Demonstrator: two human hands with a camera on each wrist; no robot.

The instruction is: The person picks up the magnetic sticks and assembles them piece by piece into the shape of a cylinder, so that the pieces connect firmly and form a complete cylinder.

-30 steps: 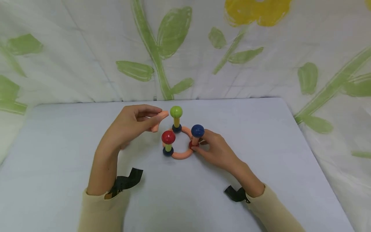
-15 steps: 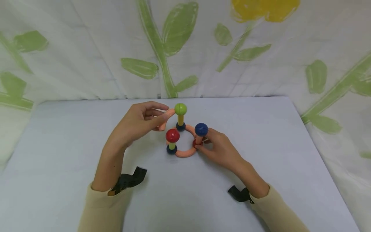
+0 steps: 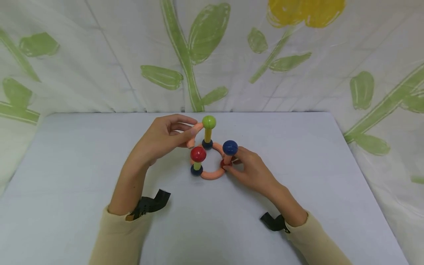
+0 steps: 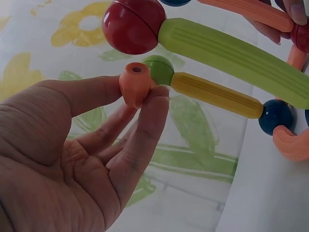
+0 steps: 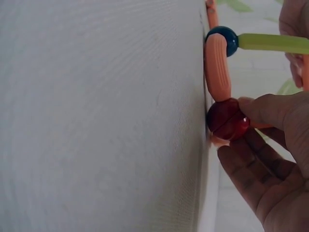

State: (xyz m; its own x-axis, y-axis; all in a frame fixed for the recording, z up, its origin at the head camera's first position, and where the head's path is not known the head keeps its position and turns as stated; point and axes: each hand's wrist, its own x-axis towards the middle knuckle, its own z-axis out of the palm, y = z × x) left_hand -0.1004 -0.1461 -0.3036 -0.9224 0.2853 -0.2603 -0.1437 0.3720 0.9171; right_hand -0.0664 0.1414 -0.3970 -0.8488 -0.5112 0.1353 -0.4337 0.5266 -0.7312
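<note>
My left hand [image 3: 169, 138] pinches a curved orange rod [image 4: 135, 87] between thumb and fingers, one end right at the green ball [image 3: 209, 122]. That ball tops a yellow rod [image 4: 217, 94] standing on a dark blue ball [image 4: 276, 117]. Down by the base, my right hand [image 3: 253, 169] pinches a red ball [image 5: 228, 119] of the orange ring [image 3: 212, 175]. Above this red ball stands a short orange rod with a blue ball [image 3: 230, 147] on top. A third post, a light green rod [image 4: 236, 58], carries another red ball [image 3: 198, 154].
The toy stands on a white table [image 3: 212, 228] with its far edge against a white cloth [image 3: 116, 55] painted with plants. Black straps [image 3: 150, 204] with cameras sit at both wrists, beside beige sleeves.
My left hand has moved right with the curved orange rod, bringing its end up to the green ball. The right hand keeps its pinch on the base. The head view has shifted slightly.
</note>
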